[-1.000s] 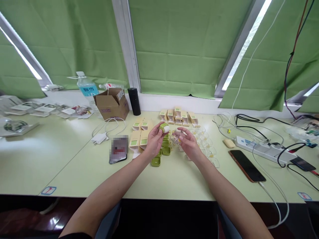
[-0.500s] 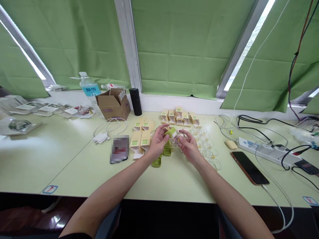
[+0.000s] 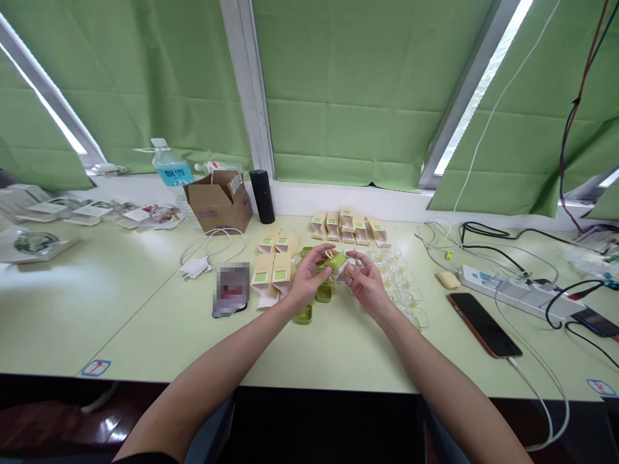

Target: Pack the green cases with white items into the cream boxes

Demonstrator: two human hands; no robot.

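My left hand (image 3: 307, 278) pinches a small green plastic case (image 3: 334, 260) with a pale loop on its top, tilted above the table. The fingers of my right hand (image 3: 367, 283) are closed on a clear plastic cover (image 3: 343, 272), which meets the open side of the case. Whether the two are locked together I cannot tell. Below my left hand lie several green cases (image 3: 303, 314), partly hidden by the fingers. To the right of my right hand, several clear covers (image 3: 411, 296) stand in loose rows.
Cream cartons with green windows stand left of my hands (image 3: 271, 276) and at the back (image 3: 347, 225). A cardboard box (image 3: 220, 206), black bottle (image 3: 262, 196) and pixelated phone (image 3: 231, 290) are on the left. Rightward lie a phone (image 3: 485, 325), power strip (image 3: 515, 294) and tangled cables.
The green case has turned in my left hand, and the clear cover now sits against it. Both hands stay in nearly the same place.
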